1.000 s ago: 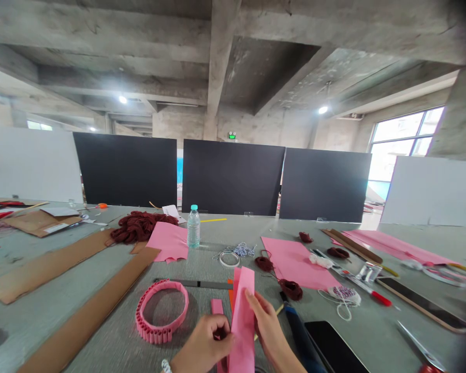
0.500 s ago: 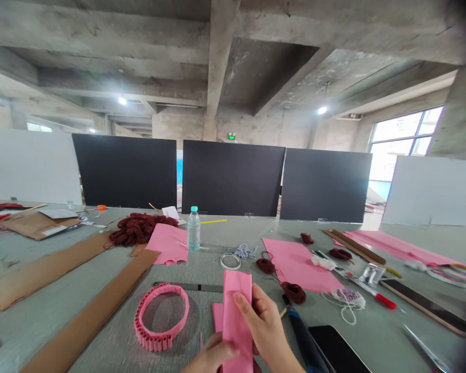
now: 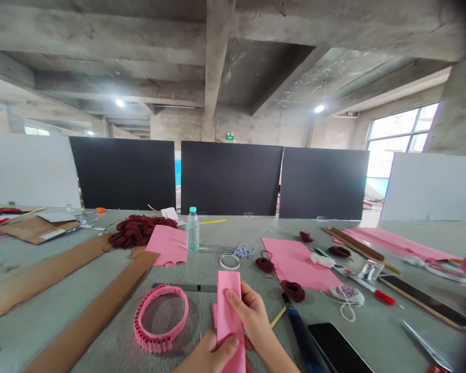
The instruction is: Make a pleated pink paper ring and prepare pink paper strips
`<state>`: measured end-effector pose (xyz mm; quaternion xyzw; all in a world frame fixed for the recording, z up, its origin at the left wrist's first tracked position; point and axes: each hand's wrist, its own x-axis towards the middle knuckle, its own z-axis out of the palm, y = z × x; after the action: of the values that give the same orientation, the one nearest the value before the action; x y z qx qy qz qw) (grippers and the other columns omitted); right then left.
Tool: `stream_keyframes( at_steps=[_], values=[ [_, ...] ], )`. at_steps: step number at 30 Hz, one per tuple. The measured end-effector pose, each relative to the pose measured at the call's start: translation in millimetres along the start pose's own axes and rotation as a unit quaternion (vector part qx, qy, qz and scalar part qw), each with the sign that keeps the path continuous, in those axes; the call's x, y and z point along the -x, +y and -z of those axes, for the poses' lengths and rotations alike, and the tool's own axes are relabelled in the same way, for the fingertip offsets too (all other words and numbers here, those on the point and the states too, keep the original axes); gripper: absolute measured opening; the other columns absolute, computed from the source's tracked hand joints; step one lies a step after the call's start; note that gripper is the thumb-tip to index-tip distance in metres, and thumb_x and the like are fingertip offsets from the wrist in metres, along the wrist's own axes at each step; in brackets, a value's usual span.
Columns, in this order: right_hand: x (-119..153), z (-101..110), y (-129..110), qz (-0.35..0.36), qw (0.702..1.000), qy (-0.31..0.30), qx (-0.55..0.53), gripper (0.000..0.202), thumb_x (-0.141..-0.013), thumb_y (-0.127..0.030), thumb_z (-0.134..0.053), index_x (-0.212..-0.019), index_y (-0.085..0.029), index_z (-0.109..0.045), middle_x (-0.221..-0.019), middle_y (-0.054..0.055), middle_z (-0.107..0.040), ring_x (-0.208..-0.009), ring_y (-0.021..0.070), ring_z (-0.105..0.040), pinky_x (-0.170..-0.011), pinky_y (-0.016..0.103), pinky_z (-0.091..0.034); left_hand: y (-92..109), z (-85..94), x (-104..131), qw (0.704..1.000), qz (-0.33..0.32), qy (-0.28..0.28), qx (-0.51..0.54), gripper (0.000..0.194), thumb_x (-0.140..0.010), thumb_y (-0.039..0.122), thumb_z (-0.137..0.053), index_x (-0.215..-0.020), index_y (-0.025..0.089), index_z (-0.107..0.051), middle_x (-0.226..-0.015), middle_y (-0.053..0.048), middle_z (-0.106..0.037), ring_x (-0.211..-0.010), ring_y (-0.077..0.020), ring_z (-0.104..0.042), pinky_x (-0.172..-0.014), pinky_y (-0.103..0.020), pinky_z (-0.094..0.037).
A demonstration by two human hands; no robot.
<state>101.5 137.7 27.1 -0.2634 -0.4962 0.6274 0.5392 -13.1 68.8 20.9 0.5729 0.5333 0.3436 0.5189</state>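
Both of my hands hold a folded pink strip (image 3: 228, 305) upright at the lower middle. My right hand (image 3: 258, 321) grips its right edge, thumb on the front and fingers behind. My left hand (image 3: 213, 352) pinches the lower part, its thumb lying across the front. Another pink piece (image 3: 214, 315) shows partly behind the strip. Left of my hands lies a pink ring (image 3: 161, 318) with small rolled tubes along its outer side. A dark flat bar (image 3: 182, 287) lies behind the ring, and part of it is hidden by the strip.
A water bottle (image 3: 193, 230) stands behind, beside a pink sheet (image 3: 169, 243) and dark red yarn (image 3: 137, 230). Cardboard strips (image 3: 97, 311) lie left. At right are a larger pink sheet (image 3: 299, 264), yarn bundles, a black phone (image 3: 337, 347), a blue-handled tool (image 3: 303, 331) and scissors (image 3: 427, 347).
The pink strip and my right hand have shifted slightly left. My left thumb now rests plainly on the strip's front. More of a yellowish stick shows right of my right hand.
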Motion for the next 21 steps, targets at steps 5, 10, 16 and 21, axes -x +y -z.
stream_keyframes(
  at_steps=[5,10,16,21],
  values=[
    [1,0,3,-0.008,1.000,0.010,-0.021,0.032,-0.054,-0.037,-0.072,-0.073,-0.015,-0.058,-0.056,-0.001,-0.058,-0.045,0.0094,-0.048,-0.043,0.020,-0.038,-9,-2.6,-6,0.999,-0.023,0.012,-0.026,0.051,-0.069,0.054,-0.047,-0.092,0.009,-0.056,-0.092,-0.012,-0.061,-0.087,-0.0255,-0.054,-0.077,-0.034,-0.037],
    [0,1,6,-0.005,1.000,0.005,-0.030,0.031,-0.057,-0.037,-0.070,-0.075,-0.015,-0.057,-0.056,-0.001,-0.059,-0.046,0.0099,-0.049,-0.044,0.020,-0.038,-12,-4.3,-10,0.999,-0.034,0.016,0.035,0.047,-0.066,0.051,-0.053,-0.086,0.009,-0.059,-0.085,-0.012,-0.063,-0.080,-0.0237,-0.055,-0.073,-0.033,-0.038],
    [0,3,11,0.037,0.999,-0.001,0.009,0.029,-0.058,-0.037,-0.069,-0.071,-0.014,-0.056,-0.054,-0.002,-0.053,-0.047,0.0089,-0.045,-0.044,0.019,-0.034,0,-14.3,-11,0.972,-0.024,-0.073,0.224,0.041,-0.061,0.046,-0.059,-0.074,0.007,-0.061,-0.048,-0.005,-0.058,-0.049,-0.0167,-0.053,-0.053,-0.028,-0.038],
    [-1,5,6,0.061,0.996,0.013,0.061,0.031,-0.061,-0.042,-0.065,-0.067,-0.014,-0.053,-0.052,-0.004,-0.046,-0.048,0.0085,-0.038,-0.044,0.020,-0.029,-1,-17.0,-11,0.991,-0.015,0.030,0.129,0.038,-0.061,0.046,-0.059,-0.073,0.010,-0.060,-0.061,-0.006,-0.062,-0.061,-0.0189,-0.055,-0.061,-0.030,-0.039]
  ],
)
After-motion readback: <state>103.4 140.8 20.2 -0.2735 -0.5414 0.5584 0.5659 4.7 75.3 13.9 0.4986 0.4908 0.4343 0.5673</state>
